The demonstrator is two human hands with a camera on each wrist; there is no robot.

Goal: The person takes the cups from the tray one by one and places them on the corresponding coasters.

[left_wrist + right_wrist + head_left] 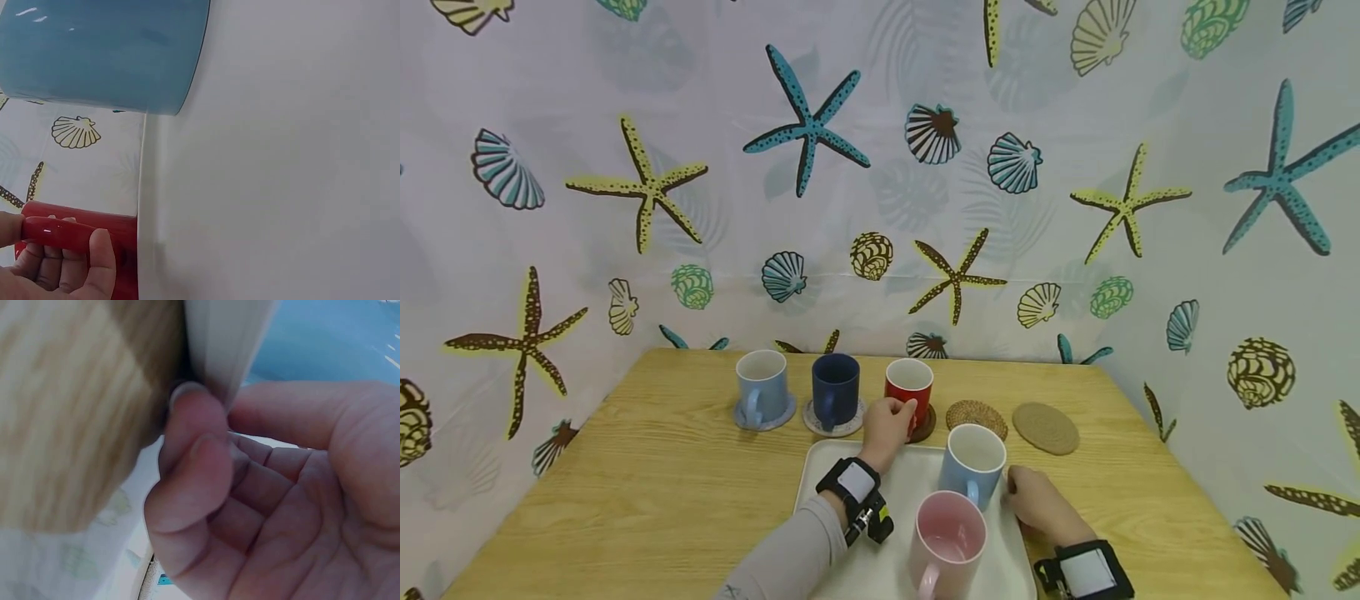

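A red mug (904,392) stands on a dark brown coaster (927,427) just beyond the white tray (904,487). My left hand (886,429) grips its handle (59,233), fingers curled around it in the left wrist view. At the tray's right side my right hand (1047,504) pinches the rim (228,344) between thumb and curled fingers. On the tray stand a light blue mug (962,477), close to the right hand, and a pink mug (946,550) nearer me, handles toward me.
Left of the red mug, a navy mug (835,385) sits on a speckled pale coaster (833,428), and another light blue mug (766,387) on a bluish coaster (786,412). Rightward lie a woven brown coaster (976,414) and a tan coaster (1046,428). A patterned cloth (722,217) hangs behind the wooden table (647,483).
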